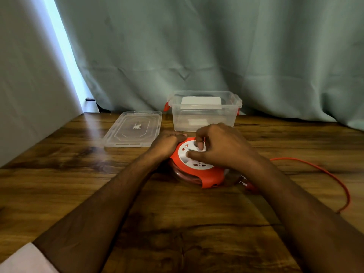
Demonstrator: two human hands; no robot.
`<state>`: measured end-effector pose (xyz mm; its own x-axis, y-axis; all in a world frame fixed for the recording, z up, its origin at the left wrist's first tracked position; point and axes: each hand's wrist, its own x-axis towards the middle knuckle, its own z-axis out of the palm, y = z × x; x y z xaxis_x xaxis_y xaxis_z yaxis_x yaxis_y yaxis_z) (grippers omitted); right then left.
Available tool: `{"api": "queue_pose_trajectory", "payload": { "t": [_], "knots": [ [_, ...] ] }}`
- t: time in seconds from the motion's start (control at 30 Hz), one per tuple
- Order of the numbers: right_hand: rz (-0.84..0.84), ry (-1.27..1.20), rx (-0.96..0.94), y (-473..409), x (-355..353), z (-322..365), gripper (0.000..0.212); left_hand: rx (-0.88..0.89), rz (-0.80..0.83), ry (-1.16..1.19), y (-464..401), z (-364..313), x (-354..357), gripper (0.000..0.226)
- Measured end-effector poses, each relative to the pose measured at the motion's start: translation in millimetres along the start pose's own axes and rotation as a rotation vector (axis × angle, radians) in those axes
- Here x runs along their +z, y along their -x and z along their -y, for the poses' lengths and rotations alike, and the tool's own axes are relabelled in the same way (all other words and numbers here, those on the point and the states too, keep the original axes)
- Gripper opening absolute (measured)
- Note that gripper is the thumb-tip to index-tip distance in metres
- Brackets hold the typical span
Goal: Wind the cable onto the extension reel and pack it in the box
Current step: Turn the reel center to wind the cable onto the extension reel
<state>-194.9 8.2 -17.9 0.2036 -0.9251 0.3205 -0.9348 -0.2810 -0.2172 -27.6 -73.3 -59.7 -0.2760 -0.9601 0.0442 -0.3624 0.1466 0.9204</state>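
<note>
A red extension reel (204, 175) with a white socket face lies flat on the wooden table (177, 223). My left hand (167, 143) grips the reel's left rim with curled fingers. My right hand (218, 146) sits on the white face, its fingers and thumb curled round something on it, likely a winding knob. A loose red cable (334, 178) loops over the table to the right of the reel. Behind the reel stands a clear plastic box (204, 115) with red latches, open at the top, something white inside it.
The box's clear lid (134, 129) lies flat on the table to the left of the box. A grey-green curtain (216, 52) hangs close behind the table. The table's left edge runs along a pale wall (29, 95).
</note>
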Motion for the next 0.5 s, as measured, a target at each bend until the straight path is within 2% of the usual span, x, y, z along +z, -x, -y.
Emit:
{"api": "queue_pose_trajectory", "payload": {
  "t": [0.07, 0.2, 0.33, 0.5],
  "knots": [
    [0.034, -0.101, -0.035, 1.4, -11.8, -13.3, 0.023, 0.004, 0.007, -0.008, -0.8, 0.4, -0.4, 0.027],
    [0.251, -0.291, -0.073, 2.8, -25.2, -37.5, 0.046, 0.009, 0.036, -0.013, -1.0, 0.4, -1.2, 0.028],
    [0.329, -0.354, -0.080, 1.2, -25.2, -44.6, 0.075, 0.050, 0.088, 0.005, -0.8, 1.6, -3.3, 0.024],
    [0.316, -0.337, -0.122, 2.1, -16.7, -34.5, 0.076, 0.076, 0.147, 0.009, 0.3, 1.6, -4.7, 0.025]
  ]
}}
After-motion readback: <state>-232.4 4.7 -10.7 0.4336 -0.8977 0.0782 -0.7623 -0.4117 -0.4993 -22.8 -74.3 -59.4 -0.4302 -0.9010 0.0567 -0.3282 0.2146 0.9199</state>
